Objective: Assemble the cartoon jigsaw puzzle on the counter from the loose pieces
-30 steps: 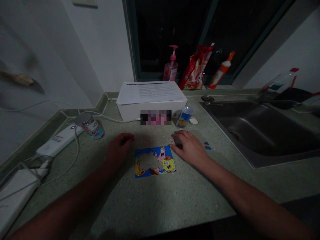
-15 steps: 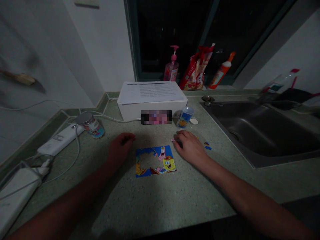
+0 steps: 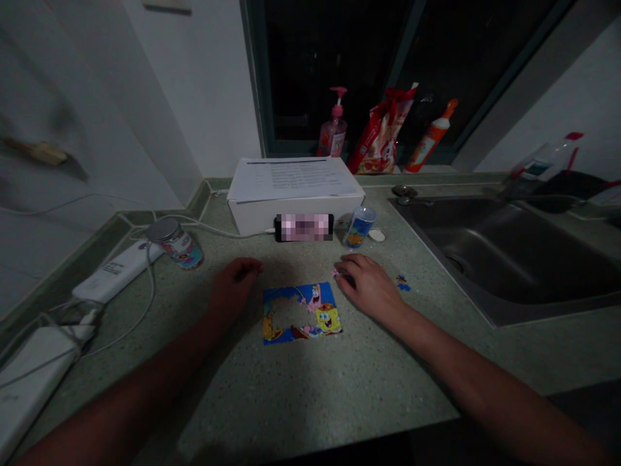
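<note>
A small blue cartoon jigsaw puzzle (image 3: 301,313) lies on the speckled green counter (image 3: 310,388), with a gap in its upper left part. My left hand (image 3: 231,288) rests just left of it, fingers curled loosely, nothing visible in them. My right hand (image 3: 369,285) lies palm down at the puzzle's upper right corner, fingertips on loose pink pieces (image 3: 336,273). A loose blue piece (image 3: 401,282) lies to the right of that hand.
A white box with papers (image 3: 294,193) and a phone (image 3: 304,228) stand behind the puzzle. A small printed cup (image 3: 358,227), a tipped tin (image 3: 175,244), power strips and cables (image 3: 111,275) sit around. A steel sink (image 3: 504,255) lies right; bottles line the window sill.
My right hand has shifted slightly up and left over the loose pieces. The left hand has barely moved.
</note>
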Available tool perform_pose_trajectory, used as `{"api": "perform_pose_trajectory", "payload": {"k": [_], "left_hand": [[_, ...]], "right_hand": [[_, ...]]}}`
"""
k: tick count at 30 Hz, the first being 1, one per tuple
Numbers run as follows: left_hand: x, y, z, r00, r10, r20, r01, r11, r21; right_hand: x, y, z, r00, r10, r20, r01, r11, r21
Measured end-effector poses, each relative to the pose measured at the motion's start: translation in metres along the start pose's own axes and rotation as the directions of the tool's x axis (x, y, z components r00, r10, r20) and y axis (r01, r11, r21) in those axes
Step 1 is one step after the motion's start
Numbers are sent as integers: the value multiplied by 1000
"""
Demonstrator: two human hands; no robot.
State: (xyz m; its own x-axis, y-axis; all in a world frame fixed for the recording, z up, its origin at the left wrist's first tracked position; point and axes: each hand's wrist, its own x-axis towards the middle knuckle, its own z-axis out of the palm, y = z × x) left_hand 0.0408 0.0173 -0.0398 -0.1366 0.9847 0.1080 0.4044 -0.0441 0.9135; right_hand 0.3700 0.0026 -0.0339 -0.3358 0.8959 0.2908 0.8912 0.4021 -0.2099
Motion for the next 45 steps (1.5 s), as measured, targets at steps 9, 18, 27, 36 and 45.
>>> {"api": "perform_pose_trajectory", "payload": {"k": [9,18,27,36,45], "left_hand": [[0,3,0,1000,6,3,-6,1000,9],[0,2,0,1000,4,2,-4,1000,3],[-2,6,-1,1000,-19,4,19,1000,-14],[-1,4,-1,1000,-6,1,6,1000,17],[0,-1,0,1000,1,2,-1,1000,17]], "right_hand": [[1,2,4,998,-70,2,70,996,58],[1,4,2,998,-68,-11,68,993,99],[-1,22,-17,999,39,-6,-38,996,84],[-2,19,-19,999,30,36,-34,993,110],[1,12,-8,997,-53,48,48,994,100]]}}
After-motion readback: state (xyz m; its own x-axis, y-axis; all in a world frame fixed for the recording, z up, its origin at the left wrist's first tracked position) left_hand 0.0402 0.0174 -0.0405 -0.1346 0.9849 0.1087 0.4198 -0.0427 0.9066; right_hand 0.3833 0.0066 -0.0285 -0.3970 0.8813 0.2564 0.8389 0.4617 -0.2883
